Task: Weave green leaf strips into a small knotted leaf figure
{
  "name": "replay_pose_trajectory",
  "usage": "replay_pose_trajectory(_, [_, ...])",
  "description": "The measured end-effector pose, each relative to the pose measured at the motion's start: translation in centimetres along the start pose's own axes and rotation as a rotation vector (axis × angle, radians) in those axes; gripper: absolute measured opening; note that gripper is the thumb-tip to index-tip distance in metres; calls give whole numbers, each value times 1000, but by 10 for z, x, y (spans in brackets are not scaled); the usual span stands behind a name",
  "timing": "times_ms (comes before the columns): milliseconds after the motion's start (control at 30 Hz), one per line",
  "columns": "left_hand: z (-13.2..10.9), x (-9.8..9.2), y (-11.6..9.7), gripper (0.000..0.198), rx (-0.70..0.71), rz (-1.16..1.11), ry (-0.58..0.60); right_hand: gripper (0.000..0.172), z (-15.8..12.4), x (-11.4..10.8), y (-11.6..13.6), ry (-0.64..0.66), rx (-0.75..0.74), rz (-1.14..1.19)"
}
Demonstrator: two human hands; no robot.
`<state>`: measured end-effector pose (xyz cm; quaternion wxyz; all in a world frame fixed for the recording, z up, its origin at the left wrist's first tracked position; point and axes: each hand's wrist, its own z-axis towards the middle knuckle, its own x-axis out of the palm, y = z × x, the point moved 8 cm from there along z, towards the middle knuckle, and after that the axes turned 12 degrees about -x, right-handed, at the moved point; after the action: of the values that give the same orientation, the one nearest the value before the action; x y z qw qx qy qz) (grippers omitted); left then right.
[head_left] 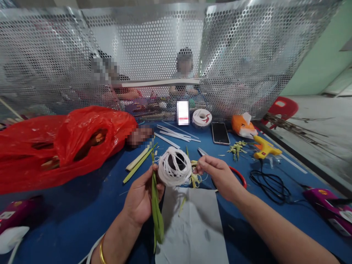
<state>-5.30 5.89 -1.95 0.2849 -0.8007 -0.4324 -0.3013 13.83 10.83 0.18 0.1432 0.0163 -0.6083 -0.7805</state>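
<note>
Left hand, angled upward, grips a green leaf; right hand's grip pinches narrowly beside white twine.

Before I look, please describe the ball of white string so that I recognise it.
On the blue table, find the pale sheet. Above its far end, between the left hand and right hand, is the ball of white string. Its loose strands and dark middle distinguish it from the red-marked white reel.

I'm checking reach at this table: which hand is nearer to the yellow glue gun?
Right. The right hand is left of the yellow glue gun, apart from it; the left hand is farther left, beyond the white string ball.
</note>
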Motion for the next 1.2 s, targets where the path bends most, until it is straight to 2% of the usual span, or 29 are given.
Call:
replay_pose_trajectory(167, [1, 1, 4, 35, -34, 2, 29, 32, -4, 4, -7, -65, 214, 368])
replay_pose_trajectory(367, [1, 1, 5, 34, -29, 21, 21, 27, 0, -8, -17, -185, 283, 469])
replay_pose_trajectory(467, [0, 1, 2, 34, -14, 4, 9, 28, 2, -21, -17, -224, 189, 231])
replay_pose_trajectory(533, [0, 1, 0, 34, -4, -5, 7, 32, 3, -34, -2, -274, -12, -130])
replay_pose_trajectory(600, [-1, 2, -1, 35, 4, -13, 8, 27, 1, -36, 24, -279, -271, -522])
replay_pose_trajectory(667, [-2, 2, -2, 35, 9, -18, 11, 11, -3, -25, 41, -186, -459, -765])
replay_pose_trajectory(700, [-2, 2, -2, 35, 8, -20, 9, 9, -4, -17, 43, -104, -497, -812])
replay_pose_trajectory(800, [-2, 4, 0, 36, 1, -25, 9, 11, -5, 7, 31, 160, -439, -750])
replay_pose_trajectory(867, [-2, 5, 1, 37, 0, -25, 9, 13, -7, 20, 20, 258, -367, -650])
replay_pose_trajectory(967, [-3, 5, 2, 37, -5, -21, -3, 11, -8, 28, 11, 276, -322, -520])
replay_pose_trajectory(1100, [-5, 4, -4, 36, 32, -14, -22, 24, -7, 21, 12, 250, -253, -405])
replay_pose_trajectory(1200, [-6, 3, -11, 33, 105, -18, -10, 25, -9, 20, 20, 335, -217, -309])
